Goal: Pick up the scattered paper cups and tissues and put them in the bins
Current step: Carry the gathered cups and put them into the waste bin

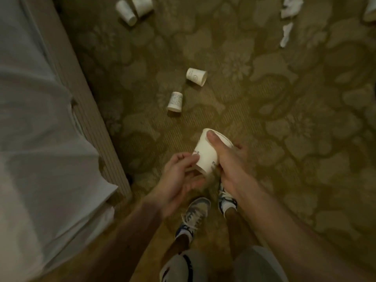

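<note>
Item, held: one white paper cup (pixel 205 153), tilted, my right hand (pixel 230 159) wrapped round its wall, thumb near the rim.

My left hand (pixel 181 176): cupped under the base, fingertips touching; whether it grips, I cannot tell.

Items left on the patterned olive carpet (pixel 284 119):
- toppled printed paper cup (pixel 175 101), just ahead of my hands
- second fallen paper cup (pixel 196 76), beyond it
- pair of white cups (pixel 134 9), far ahead to the left
- crumpled white tissues (pixel 289 19), far ahead to the right

Bins: not in view. Judgement: early; most litter remains.
</note>
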Tool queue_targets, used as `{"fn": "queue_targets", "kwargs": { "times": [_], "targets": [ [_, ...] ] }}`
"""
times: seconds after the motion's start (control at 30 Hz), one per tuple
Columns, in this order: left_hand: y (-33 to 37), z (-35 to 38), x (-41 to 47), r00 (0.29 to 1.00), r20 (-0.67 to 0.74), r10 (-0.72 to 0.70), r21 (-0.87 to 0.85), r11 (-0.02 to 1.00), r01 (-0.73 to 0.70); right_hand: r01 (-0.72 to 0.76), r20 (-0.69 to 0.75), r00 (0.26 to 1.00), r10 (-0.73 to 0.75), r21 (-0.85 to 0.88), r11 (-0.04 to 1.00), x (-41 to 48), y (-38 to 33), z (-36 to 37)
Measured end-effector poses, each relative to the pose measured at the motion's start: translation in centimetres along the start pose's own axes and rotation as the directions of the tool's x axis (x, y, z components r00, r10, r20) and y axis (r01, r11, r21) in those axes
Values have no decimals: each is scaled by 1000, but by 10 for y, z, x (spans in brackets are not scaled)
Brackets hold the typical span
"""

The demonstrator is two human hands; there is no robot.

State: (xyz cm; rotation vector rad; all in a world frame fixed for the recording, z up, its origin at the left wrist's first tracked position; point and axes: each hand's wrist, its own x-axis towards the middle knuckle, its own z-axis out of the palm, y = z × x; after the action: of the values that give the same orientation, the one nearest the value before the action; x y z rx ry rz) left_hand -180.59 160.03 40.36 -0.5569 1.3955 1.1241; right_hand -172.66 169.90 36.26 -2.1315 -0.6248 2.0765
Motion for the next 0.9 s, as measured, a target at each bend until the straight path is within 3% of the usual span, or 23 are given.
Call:
{"fn": "queue_targets", "kwargs": {
  "times": [0.1, 0.33, 0.43, 0.67, 0.9],
  "targets": [
    [0, 9, 12, 1000, -12, -4, 32, 999, 4, -41, 54, 997, 47, -121, 992, 11, -12, 12],
    [21, -11, 65, 990, -142, 23, 114, 994, -6, 39, 150, 988, 31, -444, 895, 71, -45, 38],
    [36, -25, 109, 972, -216, 94, 269, 963, -33, 88, 169, 986, 4, -536, 840, 103, -53, 52],
    [77, -55, 237, 929, -267, 257, 602, 797, -47, 75, 108, 994, -11, -616, 785, 173, -61, 73],
    [100, -61, 355, 936, -191, 297, 683, 725, -90, -49, 55, 994, 90, -515, 856, 238, -61, 85]
  ]
}}
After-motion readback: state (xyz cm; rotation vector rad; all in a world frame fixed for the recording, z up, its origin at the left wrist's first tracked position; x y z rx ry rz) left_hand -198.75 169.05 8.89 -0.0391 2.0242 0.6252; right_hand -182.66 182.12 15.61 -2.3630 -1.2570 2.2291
